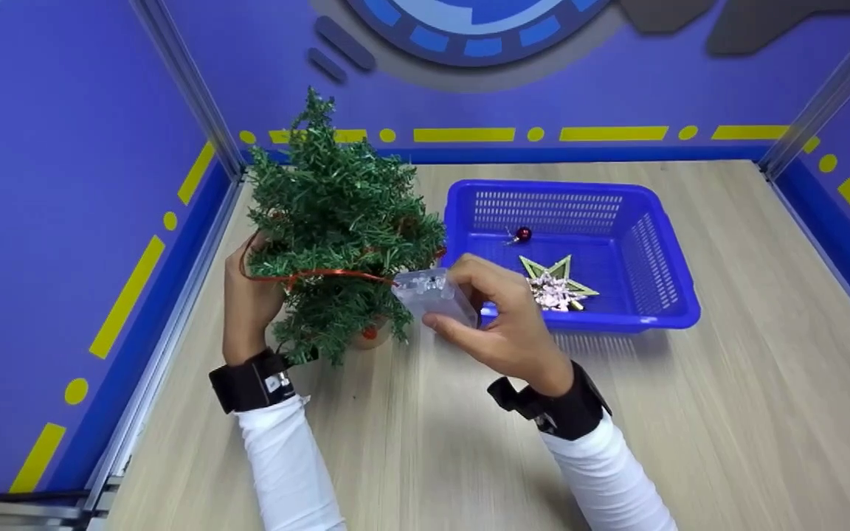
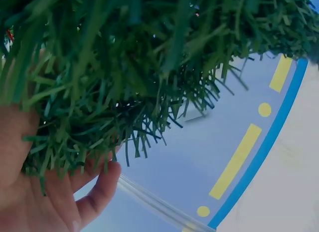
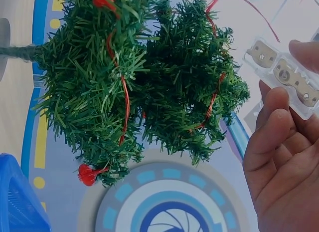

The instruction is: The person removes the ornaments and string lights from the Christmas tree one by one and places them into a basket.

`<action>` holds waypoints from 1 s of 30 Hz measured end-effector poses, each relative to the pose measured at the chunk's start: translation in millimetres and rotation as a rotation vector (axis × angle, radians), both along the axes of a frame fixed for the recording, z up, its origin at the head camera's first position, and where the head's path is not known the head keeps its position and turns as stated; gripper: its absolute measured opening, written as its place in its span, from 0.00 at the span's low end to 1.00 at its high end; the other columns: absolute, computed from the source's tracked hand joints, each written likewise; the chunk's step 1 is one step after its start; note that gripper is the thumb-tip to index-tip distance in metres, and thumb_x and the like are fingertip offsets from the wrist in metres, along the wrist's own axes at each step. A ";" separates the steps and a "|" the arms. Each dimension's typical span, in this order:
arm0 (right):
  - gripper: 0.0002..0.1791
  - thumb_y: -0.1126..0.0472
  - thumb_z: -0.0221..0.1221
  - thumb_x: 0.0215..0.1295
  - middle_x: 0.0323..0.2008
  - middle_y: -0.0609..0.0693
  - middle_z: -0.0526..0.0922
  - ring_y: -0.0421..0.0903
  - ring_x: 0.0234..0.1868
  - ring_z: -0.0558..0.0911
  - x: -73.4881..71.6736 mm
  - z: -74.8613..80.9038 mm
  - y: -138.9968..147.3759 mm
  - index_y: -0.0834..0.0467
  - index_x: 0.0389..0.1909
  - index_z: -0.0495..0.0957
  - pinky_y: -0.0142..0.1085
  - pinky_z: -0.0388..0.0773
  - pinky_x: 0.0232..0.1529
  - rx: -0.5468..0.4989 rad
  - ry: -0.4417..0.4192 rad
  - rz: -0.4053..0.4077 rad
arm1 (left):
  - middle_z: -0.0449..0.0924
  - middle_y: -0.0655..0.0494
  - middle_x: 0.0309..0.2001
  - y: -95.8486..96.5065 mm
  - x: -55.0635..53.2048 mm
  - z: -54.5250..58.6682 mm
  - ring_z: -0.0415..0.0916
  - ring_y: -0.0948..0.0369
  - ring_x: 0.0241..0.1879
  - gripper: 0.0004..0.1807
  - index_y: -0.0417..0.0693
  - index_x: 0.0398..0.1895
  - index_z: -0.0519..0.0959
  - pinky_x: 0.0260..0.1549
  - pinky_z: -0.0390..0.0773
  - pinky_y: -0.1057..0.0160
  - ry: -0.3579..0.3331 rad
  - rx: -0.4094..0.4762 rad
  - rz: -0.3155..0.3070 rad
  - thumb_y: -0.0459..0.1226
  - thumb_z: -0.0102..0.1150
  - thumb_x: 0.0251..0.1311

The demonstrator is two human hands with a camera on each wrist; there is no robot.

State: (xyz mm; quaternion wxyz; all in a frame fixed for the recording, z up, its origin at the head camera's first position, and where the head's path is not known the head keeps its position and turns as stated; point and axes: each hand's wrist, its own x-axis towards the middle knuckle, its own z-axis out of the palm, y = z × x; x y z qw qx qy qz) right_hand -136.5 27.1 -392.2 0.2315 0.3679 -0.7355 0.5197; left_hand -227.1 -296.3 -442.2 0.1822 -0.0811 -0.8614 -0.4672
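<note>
A small artificial Christmas tree (image 1: 344,199) stands at the left of the table, wound with red wire (image 3: 124,107). My left hand (image 1: 251,295) is at its left side, with most fingers hidden by needles in the head view. In the left wrist view, that hand (image 2: 55,192) curls its fingers and thumb about some green branches (image 2: 104,127). My right hand (image 1: 502,313) pinches a clear battery box (image 1: 436,295) in front of the tree. Metal contacts show through the box (image 3: 286,75) in the right wrist view. Red wire (image 1: 329,273) runs from it across the tree to the left hand.
Right of the tree stands a blue plastic basket (image 1: 661,258). In it lie a green-gold star (image 1: 558,269), a pink glittery ornament (image 1: 554,293) and a red bauble (image 1: 523,234). Blue walls (image 1: 93,184) enclose the table at the left, back and right.
</note>
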 end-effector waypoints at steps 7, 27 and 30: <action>0.12 0.66 0.72 0.57 0.30 0.48 0.77 0.39 0.24 0.69 1.3 0.1 -1.5 0.56 0.41 0.81 0.34 0.67 0.20 -0.007 0.002 0.009 | 0.72 0.32 0.67 -5.4 1.5 -1.7 0.66 0.41 0.71 0.31 0.33 0.72 0.67 0.71 0.63 0.43 -0.110 0.003 -0.089 0.15 0.36 0.66; 0.14 0.67 0.71 0.57 0.32 0.49 0.79 0.39 0.25 0.71 0.5 -1.6 -3.2 0.57 0.43 0.81 0.32 0.69 0.21 -0.011 -0.008 0.023 | 0.74 0.34 0.66 2.4 -2.5 -0.1 0.71 0.40 0.67 0.25 0.32 0.66 0.73 0.67 0.68 0.43 0.021 0.018 0.051 0.29 0.59 0.66; 0.13 0.67 0.72 0.57 0.31 0.49 0.78 0.39 0.24 0.70 0.0 -1.5 -2.8 0.57 0.41 0.81 0.32 0.68 0.21 -0.019 -0.006 0.005 | 0.79 0.41 0.59 8.1 -4.6 1.0 0.76 0.45 0.61 0.19 0.38 0.60 0.79 0.61 0.73 0.45 0.067 0.012 0.089 0.33 0.63 0.66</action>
